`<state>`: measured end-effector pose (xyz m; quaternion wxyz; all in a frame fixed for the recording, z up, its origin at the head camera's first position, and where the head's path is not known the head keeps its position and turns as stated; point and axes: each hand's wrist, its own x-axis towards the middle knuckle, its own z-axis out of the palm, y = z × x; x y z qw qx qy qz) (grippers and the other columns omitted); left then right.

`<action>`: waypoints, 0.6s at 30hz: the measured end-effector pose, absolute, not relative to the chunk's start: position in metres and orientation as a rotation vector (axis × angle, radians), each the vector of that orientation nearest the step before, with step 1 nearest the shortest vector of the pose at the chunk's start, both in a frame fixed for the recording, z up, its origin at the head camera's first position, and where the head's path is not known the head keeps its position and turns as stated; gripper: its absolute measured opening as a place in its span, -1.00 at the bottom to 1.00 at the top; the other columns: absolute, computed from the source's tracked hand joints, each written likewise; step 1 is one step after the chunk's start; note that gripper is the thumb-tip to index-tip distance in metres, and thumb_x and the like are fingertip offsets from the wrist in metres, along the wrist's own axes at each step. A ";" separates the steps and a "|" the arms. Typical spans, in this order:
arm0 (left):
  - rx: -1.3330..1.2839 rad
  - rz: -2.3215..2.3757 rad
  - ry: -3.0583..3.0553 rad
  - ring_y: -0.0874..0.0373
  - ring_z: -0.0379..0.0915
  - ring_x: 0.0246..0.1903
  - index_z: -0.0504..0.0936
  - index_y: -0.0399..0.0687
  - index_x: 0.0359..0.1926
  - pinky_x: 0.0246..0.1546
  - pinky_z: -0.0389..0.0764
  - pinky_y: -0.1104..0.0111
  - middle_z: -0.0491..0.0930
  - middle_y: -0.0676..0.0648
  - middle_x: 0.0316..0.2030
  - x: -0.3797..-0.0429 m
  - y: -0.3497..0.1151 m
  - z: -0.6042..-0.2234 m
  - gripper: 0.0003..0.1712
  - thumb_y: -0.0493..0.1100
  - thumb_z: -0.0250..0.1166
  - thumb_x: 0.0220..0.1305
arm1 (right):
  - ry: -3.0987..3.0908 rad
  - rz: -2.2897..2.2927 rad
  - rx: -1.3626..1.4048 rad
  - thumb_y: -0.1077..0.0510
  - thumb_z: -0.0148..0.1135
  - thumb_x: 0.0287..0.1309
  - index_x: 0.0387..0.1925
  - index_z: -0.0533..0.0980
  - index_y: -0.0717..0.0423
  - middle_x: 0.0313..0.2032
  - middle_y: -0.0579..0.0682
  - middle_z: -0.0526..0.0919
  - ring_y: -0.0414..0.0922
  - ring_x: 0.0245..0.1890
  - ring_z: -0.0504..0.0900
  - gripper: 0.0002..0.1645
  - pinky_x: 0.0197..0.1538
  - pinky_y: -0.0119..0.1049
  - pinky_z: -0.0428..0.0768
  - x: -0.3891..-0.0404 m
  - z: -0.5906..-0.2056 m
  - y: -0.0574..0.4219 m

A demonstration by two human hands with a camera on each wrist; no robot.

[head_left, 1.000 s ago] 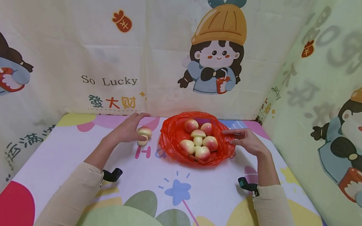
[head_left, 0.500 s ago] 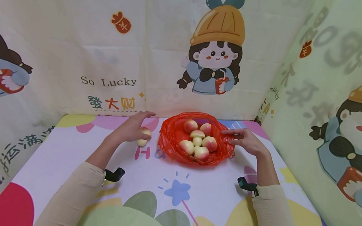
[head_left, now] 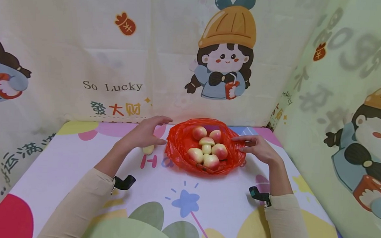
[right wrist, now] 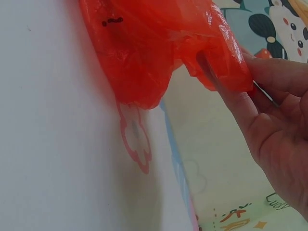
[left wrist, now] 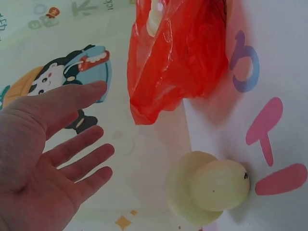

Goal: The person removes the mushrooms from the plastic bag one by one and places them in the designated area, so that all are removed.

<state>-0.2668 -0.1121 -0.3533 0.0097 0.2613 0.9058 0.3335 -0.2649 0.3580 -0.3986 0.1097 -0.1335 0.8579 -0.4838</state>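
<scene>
A red plastic bag (head_left: 176,151) stands with its mouth spread on the table. Inside lie several pale, pink-blushed toy peaches (head_left: 219,151) and a cream toy mushroom (head_left: 207,142). My left hand (head_left: 146,132) hovers just left of the bag, fingers apart and holding nothing. Beneath it another toy mushroom (left wrist: 221,185) lies on the table, mostly hidden by the hand in the head view. At the bag's right rim, my right hand (head_left: 261,148) holds the plastic between thumb and fingers; in the right wrist view the thumb tip shows through the red film.
A patterned cloth covers the table (head_left: 156,188), with a printed star and letters. Behind it hangs a printed backdrop (head_left: 167,62), and another printed sheet (head_left: 317,88) closes off the right side. Black wrist cameras (head_left: 124,182) sit at both cuffs.
My left hand has moved right, from beside the loose mushroom to over it and close to the bag's left edge. The mushroom stays in place. My right hand holds its position at the rim.
</scene>
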 end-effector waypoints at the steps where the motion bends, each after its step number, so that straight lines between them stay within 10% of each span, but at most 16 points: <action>1: 0.827 1.048 2.823 -0.11 0.39 0.38 0.45 0.12 0.44 0.11 0.71 -0.05 0.50 -0.09 0.37 -0.267 -0.111 -0.353 -0.12 -0.17 0.60 0.10 | 2.519 -1.426 -0.392 0.20 0.34 0.35 0.26 0.65 -0.06 0.29 0.12 0.56 0.14 0.25 0.52 -0.54 0.04 -0.01 0.76 -0.265 -0.398 0.358; 18: 0.950 1.059 2.689 -0.11 0.53 0.27 0.56 0.09 0.32 0.11 0.71 -0.02 0.61 -0.12 0.26 -0.265 -0.086 -0.347 -0.32 -0.22 0.55 0.18 | 2.504 -1.432 -0.409 0.21 0.32 0.37 0.20 0.69 -0.04 0.29 0.06 0.61 0.12 0.31 0.42 -0.60 0.06 -0.02 0.75 -0.265 -0.399 0.360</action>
